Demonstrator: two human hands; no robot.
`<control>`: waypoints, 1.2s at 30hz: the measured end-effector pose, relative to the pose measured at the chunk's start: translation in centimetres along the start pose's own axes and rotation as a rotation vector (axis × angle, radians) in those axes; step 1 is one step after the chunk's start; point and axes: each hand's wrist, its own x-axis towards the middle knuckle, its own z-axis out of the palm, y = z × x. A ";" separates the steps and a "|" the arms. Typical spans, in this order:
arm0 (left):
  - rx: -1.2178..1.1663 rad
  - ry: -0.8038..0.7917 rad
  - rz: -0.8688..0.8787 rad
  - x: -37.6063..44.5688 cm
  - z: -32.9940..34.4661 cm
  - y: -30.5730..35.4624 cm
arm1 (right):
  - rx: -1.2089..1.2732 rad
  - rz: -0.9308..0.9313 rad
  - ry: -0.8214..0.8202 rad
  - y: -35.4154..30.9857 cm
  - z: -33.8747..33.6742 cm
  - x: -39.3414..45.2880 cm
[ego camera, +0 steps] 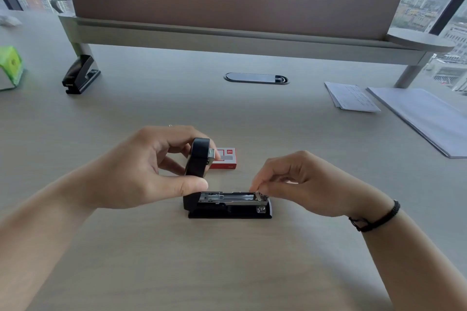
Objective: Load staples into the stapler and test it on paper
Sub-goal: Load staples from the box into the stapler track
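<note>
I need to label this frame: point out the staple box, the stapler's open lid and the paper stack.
staple box (228, 159): head view, red front face.
stapler lid (199, 156): head view, black raised top.
paper stack (353, 97): head view, top sheet.

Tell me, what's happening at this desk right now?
A person is loading a black stapler that sits on the desk. The left hand holds its lid swung up, while the right hand pinches something small at the front end of the open metal channel. A red staple box lies just behind. Paper waits off to the right, untouched.
</note>
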 end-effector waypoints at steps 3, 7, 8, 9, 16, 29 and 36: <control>0.005 -0.001 -0.001 0.0 0.0 0.0 | -0.016 -0.001 -0.023 -0.3 -0.4 -0.1; 0.005 -0.001 -0.003 0.0 0.0 0.0 | -0.149 0.039 -0.104 -1.5 -1.1 0.2; 0.004 -0.002 -0.003 0.0 0.0 0.0 | -0.198 0.051 -0.124 -2.0 -1.3 0.3; 0.002 -0.003 -0.002 0.0 0.0 0.0 | -0.250 0.061 -0.144 -2.6 -1.5 0.5; -0.007 -0.010 -0.004 -0.1 0.1 0.2 | -0.744 0.042 -0.308 -6.6 -1.0 2.2; 0.007 -0.008 -0.008 -0.2 0.1 0.3 | -0.238 -0.156 0.232 -2.4 -1.3 0.5; 0.009 -0.006 -0.002 0.0 0.2 0.3 | 0.110 0.002 0.378 0.0 1.5 -0.1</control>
